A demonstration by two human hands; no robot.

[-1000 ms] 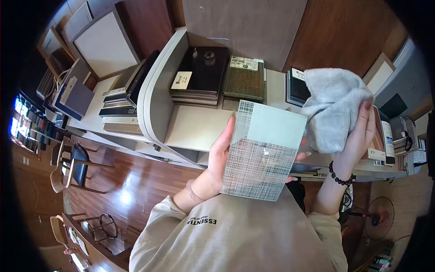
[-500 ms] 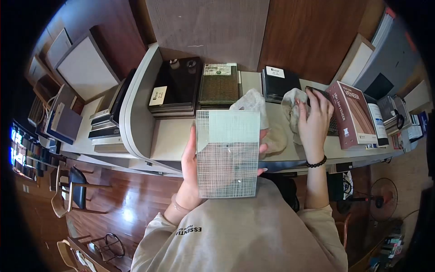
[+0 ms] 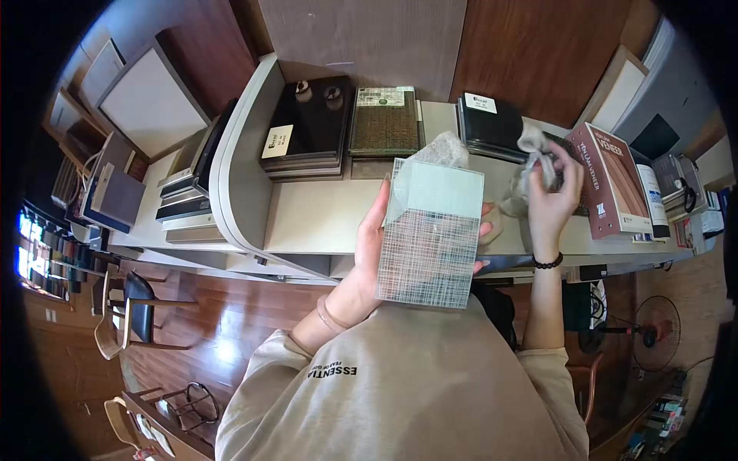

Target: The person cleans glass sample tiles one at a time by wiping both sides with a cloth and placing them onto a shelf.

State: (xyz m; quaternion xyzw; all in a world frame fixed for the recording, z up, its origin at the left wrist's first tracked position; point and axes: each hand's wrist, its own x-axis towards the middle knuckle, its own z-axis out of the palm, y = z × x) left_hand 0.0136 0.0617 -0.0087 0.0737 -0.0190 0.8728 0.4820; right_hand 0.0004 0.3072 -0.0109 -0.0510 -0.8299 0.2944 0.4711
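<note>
Wears a beige long-sleeved sweatshirt with dark lettering [image 3: 415, 392]. Holds in the left hand [image 3: 364, 265] a rectangular glass panel with a plain pale-green band above a fine white crosshatch [image 3: 430, 238], slightly tilted, in front of the counter's front edge as seen from above. Has this grip closed across the panel's width, with thumb at one side and fingertips showing past the other. Has a black beaded bracelet [image 3: 548, 262] on the right wrist, and in the right hand [image 3: 555, 184] pinches a crumpled grey cloth [image 3: 536, 165], partly blurred, with the grip pressed together on it over the right part of the cream counter [image 3: 307, 223]. Shows just beyond the panel a pale grey-white crumpled cloth [image 3: 446, 148], partly hidden.

Has along the counter's back edge, from left to right, a glossy black sample stack [image 3: 311, 115], a brown woven-textured sample stack [image 3: 384, 127] and a black sample stack with a white label [image 3: 496, 131]. Has toward the right end a red-brown VENEER box or binder [image 3: 611, 180], beside a white cylindrical container [image 3: 653, 196]. Rises behind into large upright wood-grain panels [image 3: 369, 38].
</note>
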